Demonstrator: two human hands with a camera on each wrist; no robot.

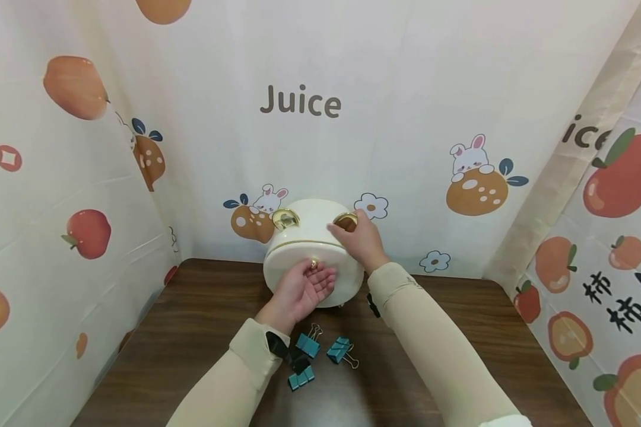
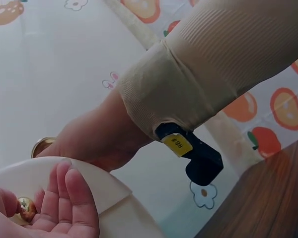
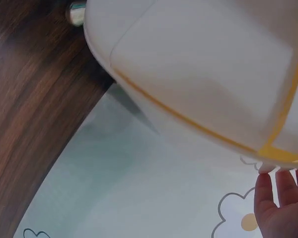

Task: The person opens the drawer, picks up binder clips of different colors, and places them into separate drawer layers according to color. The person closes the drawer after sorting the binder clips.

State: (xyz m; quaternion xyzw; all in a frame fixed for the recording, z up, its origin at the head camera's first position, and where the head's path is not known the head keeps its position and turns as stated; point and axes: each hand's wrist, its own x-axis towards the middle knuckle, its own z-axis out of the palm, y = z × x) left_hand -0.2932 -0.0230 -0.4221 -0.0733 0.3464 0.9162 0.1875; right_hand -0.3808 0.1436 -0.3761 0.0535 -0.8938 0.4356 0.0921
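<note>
A cream-white rounded box with gold trim stands at the back of the table. Two gold handles show on its top, and a flap or lid with a small gold knob faces me. My left hand pinches this knob between thumb and index finger, its other fingers loosely bent, palm up. With my right hand I grip the right gold handle. In the right wrist view, fingertips touch the box's edge. The flap looks closed in the head view.
Several teal binder clips, among them one upper clip, one right clip and one lower clip, lie on the dark wooden table near my left wrist. The left gold handle is untouched. A fruit-print curtain hangs close behind the box.
</note>
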